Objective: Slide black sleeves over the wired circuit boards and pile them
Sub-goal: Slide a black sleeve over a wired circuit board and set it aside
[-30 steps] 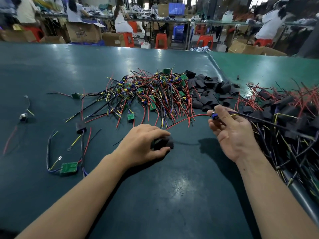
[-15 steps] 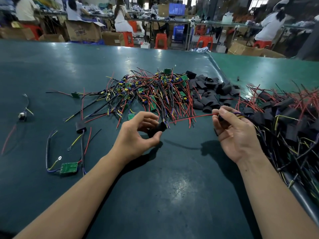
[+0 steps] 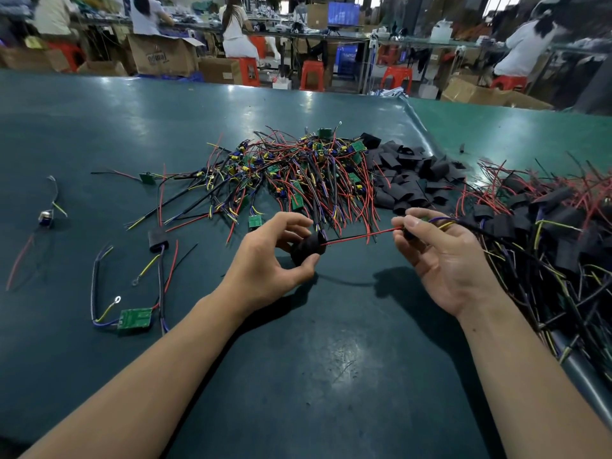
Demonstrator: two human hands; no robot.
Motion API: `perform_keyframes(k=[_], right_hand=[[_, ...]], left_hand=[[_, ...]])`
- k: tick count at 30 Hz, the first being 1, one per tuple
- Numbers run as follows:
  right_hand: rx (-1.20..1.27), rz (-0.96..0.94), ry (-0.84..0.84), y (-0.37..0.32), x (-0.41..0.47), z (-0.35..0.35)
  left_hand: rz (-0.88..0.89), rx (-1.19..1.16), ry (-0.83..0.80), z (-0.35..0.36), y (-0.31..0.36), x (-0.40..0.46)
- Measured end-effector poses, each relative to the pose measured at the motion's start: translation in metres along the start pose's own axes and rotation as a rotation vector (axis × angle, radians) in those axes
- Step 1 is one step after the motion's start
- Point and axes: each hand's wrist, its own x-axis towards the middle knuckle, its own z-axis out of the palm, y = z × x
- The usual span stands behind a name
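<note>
My left hand (image 3: 265, 263) pinches a black sleeve (image 3: 306, 248) just above the dark green table (image 3: 331, 376). A red wire (image 3: 359, 236) runs from the sleeve's open end to my right hand (image 3: 440, 256), which grips a wired circuit board (image 3: 410, 231) between thumb and fingers; the board is mostly hidden, with purple and yellow wires trailing right. Behind my hands lies a heap of bare wired boards (image 3: 298, 177). Loose black sleeves (image 3: 410, 180) are heaped to its right. A pile of sleeved boards (image 3: 546, 226) covers the table's right side.
A lone green board with wires (image 3: 134, 321) and a sleeved one (image 3: 157, 240) lie at the left. A small part (image 3: 46, 217) sits further left. The table's raised right edge (image 3: 583, 369) runs under the pile. People sit at benches beyond.
My left hand lifted the black sleeve off the table and brought it to the red wire's end. My right hand closed round the board and the wire now runs into the sleeve.
</note>
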Motion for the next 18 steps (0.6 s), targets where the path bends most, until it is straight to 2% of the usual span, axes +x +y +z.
perform_keyframes(k=[3,6,10,14,18], right_hand=[[0.008,0.041,-0.085,0.003,-0.002,0.006],[-0.098,0.043,-0.160,0.011,-0.008,0.015],[-0.223,-0.067,-0.180,0.020,-0.011,0.022],[-0.429,-0.201,-0.099,0.020,-0.007,0.021],[-0.303,-0.137,-0.098,0.021,-0.006,0.021]], left_hand=[[0.109,0.191,-0.012,0.004,0.007,-0.002],[0.199,0.295,0.010,0.009,0.014,-0.002],[0.256,0.312,0.012,0.011,0.019,-0.001],[0.243,0.257,-0.010,0.015,0.023,0.000],[0.294,0.251,-0.001,0.018,0.022,0.002]])
